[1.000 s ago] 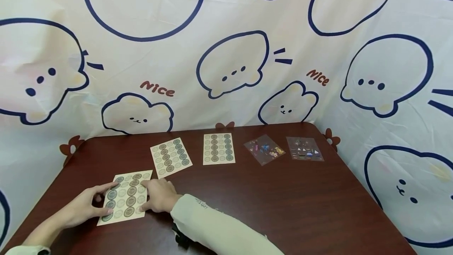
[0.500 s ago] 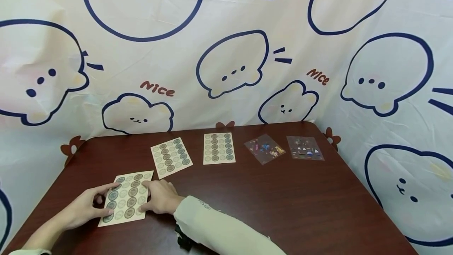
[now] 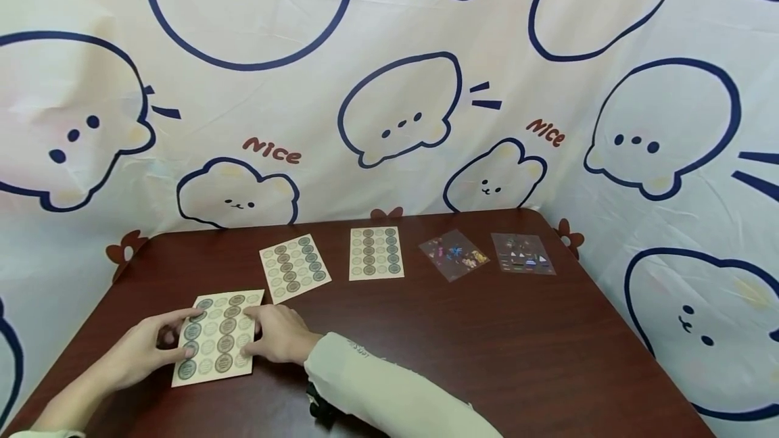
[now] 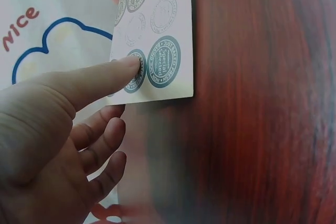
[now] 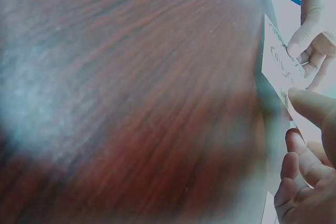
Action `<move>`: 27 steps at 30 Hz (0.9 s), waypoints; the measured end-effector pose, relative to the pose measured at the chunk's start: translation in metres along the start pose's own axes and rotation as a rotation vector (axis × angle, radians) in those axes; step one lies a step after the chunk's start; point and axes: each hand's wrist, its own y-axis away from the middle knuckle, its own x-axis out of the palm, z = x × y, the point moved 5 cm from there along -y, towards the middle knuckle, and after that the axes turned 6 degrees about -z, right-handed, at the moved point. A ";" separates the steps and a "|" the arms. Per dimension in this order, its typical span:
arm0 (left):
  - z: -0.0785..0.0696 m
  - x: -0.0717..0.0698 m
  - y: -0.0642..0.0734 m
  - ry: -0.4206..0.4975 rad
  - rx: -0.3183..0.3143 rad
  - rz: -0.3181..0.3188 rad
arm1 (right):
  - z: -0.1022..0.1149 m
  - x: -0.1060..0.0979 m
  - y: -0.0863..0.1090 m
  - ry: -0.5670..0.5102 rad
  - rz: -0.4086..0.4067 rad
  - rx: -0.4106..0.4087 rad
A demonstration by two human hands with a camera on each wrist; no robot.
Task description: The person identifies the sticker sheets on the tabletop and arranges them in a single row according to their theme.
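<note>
A cream sheet of round stickers (image 3: pixel 209 336), dark and pale ones in columns, is held between both hands at the table's left. My left hand (image 3: pixel 140 351) pinches its left edge; in the left wrist view the thumb (image 4: pixel 113 80) presses on a dark green round sticker while other fingers curl below the sheet. Opposite, my right hand (image 3: pixel 281 335) grips the right edge. The right wrist view shows that hand's thumb (image 5: pixel 310 103) on the printed face, with its other fingers underneath. All the stickers that show are on the sheet.
Two similar sticker sheets, a slanted one (image 3: pixel 295 269) and a straight one (image 3: pixel 376 253), lie farther back on the dark brown table (image 3: pixel 462 350). To their right lie two clear sheets, one with colourful pieces (image 3: pixel 455 255) and one with small shapes (image 3: pixel 523 254). Cartoon-print cloth (image 3: pixel 316 113) surrounds the table.
The held sheet and both hands have shifted only slightly, the sheet's near left corner a little to the right. The left thumb has moved slightly up and left. The other sheets stay put.
</note>
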 end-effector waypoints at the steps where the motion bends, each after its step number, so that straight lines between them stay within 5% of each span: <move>1: -0.001 -0.001 0.001 -0.005 0.001 -0.005 | 0.000 -0.001 0.001 -0.003 -0.002 -0.003; 18: -0.025 -0.006 0.008 -0.001 0.013 -0.072 | -0.008 -0.015 0.013 -0.083 -0.029 -0.071; 27: -0.032 -0.003 0.006 0.018 0.009 -0.057 | -0.014 -0.024 0.019 -0.126 -0.033 -0.115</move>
